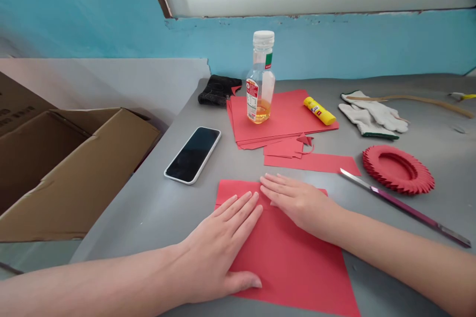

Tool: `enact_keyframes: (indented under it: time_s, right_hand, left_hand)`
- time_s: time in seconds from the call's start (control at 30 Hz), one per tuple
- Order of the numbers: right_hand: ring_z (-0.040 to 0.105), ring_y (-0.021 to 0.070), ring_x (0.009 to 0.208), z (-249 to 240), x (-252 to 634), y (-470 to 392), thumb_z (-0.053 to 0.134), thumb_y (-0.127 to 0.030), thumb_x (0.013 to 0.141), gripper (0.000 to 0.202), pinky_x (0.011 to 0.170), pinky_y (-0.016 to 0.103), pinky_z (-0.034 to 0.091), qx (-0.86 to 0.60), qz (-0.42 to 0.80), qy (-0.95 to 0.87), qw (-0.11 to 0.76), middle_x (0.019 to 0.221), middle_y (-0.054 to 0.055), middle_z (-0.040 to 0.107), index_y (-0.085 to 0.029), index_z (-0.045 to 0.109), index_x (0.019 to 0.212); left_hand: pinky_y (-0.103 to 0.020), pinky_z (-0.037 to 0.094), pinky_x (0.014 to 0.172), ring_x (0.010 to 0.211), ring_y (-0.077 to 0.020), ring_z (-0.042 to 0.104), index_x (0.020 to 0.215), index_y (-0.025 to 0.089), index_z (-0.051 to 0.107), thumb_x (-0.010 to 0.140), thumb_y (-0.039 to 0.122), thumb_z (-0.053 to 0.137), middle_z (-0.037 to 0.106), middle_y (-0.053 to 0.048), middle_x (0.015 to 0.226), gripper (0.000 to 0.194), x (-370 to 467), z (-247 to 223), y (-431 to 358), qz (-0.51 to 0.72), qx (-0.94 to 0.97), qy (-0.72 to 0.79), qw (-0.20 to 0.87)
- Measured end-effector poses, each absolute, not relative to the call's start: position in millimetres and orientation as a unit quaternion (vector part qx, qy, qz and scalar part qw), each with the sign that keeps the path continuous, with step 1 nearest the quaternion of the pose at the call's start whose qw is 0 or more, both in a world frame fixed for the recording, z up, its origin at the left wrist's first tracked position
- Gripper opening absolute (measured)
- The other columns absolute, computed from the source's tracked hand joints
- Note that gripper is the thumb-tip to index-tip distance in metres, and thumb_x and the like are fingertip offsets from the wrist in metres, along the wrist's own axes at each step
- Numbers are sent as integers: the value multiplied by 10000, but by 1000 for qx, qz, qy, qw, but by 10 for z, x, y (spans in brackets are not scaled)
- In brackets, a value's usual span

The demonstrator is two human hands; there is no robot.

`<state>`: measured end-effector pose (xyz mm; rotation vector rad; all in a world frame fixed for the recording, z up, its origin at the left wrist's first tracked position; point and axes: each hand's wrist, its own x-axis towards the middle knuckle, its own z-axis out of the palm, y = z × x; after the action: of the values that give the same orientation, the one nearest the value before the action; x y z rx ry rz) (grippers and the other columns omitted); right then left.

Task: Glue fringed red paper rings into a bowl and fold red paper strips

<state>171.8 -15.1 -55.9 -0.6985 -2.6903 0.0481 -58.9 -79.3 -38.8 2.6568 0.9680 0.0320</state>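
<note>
A sheet of red paper (297, 272) lies on the grey table right in front of me, with a crease or folded strip across its far end. My left hand (223, 247) rests flat on the paper's left side, fingers stretched out and thumb apart. Flat on the upper right part is my right hand (297, 203), its fingers extended toward the left fingertips. Neither hand grips anything. Beyond the sheet lie a red paper strip (316, 162) and smaller red pieces (282, 148).
A glass bottle (260, 79) and a yellow glue stick (320, 111) sit on stacked red paper (253, 131). Leftward are a phone (193, 154), black cloth (219, 90) and a cardboard box (85, 178). Rightward: gloves (372, 114), a ridged red paper ring (420, 178), a purple-handled blade (405, 208).
</note>
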Motion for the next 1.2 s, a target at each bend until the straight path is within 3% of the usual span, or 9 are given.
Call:
enact_keyframes:
  time_s: [0.17, 0.33, 0.4, 0.6, 0.73, 0.9, 1.0, 1.2]
  right_hand:
    - [313, 182, 1291, -698, 1773, -175, 329, -86, 886, 432, 1052, 391, 349, -250, 27, -959, 127, 1367, 120, 402, -85, 403, 1311]
    - [268, 211, 1310, -685, 1786, -211, 344, -55, 856, 490, 1055, 427, 335, -246, 19, -963, 106, 1393, 125, 356, -80, 347, 1345]
    - [264, 208, 1313, -696, 1783, -215, 353, -54, 850, 500, 1055, 423, 337, -249, 21, -962, 107, 1398, 116, 353, -82, 339, 1349]
    - [294, 204, 1305, -728, 1795, -226, 395, -46, 829, 523, 1040, 398, 364, -257, 23, -957, 134, 1393, 105, 375, -104, 359, 1347]
    - [409, 229, 1242, -694, 1780, -248, 430, -83, 846, 403, 1012, 380, 407, -264, -4, -947, 186, 1302, 128, 500, -65, 498, 1243]
    - [544, 227, 1097, -661, 1763, -281, 498, -145, 841, 291, 934, 365, 479, -283, -27, -929, 239, 1156, 118, 620, -83, 614, 1101]
    - [549, 224, 1074, -660, 1763, -285, 510, -158, 839, 295, 905, 359, 495, -284, -32, -927, 243, 1154, 110, 622, -85, 609, 1108]
    - [550, 230, 1061, -671, 1770, -294, 511, -168, 840, 293, 885, 372, 500, -290, -26, -928, 234, 1162, 103, 619, -98, 612, 1106]
  left_hand:
    - [-433, 150, 1100, 1357, -291, 113, 1434, 126, -5, 805, 663, 371, 121, -153, 1476, 909, -585, -389, -767, 16, 926, 340, 163]
    - [-492, 115, 1090, 1354, -333, 74, 1364, 136, 312, 740, 714, 424, 130, -168, 1474, 858, -591, -393, -595, 19, 927, 345, 145]
    - [-501, 125, 1084, 1353, -337, 77, 1330, 147, 366, 732, 712, 440, 117, -171, 1476, 826, -607, -385, -521, 11, 931, 335, 145]
    - [-536, 141, 1066, 1351, -348, 84, 1400, 232, 246, 742, 700, 441, 77, -141, 1487, 831, -682, -352, -434, -19, 936, 314, 156]
    - [-546, 140, 1062, 1349, -354, 79, 1418, 272, 182, 735, 700, 454, 67, -130, 1490, 851, -673, -337, -436, -18, 940, 304, 153]
    - [-504, 177, 1076, 1352, -321, 105, 1307, 137, 407, 840, 563, 425, 169, -171, 1465, 633, -505, -335, -463, -7, 931, 346, 118]
    - [-473, 186, 1088, 1355, -296, 112, 1331, 70, 351, 854, 489, 435, 192, -191, 1453, 640, -412, -355, -466, -3, 932, 341, 118]
    - [-510, 214, 1067, 1348, -327, 116, 1346, 84, 329, 848, 487, 439, 184, -184, 1456, 650, -414, -378, -436, 0, 935, 324, 141]
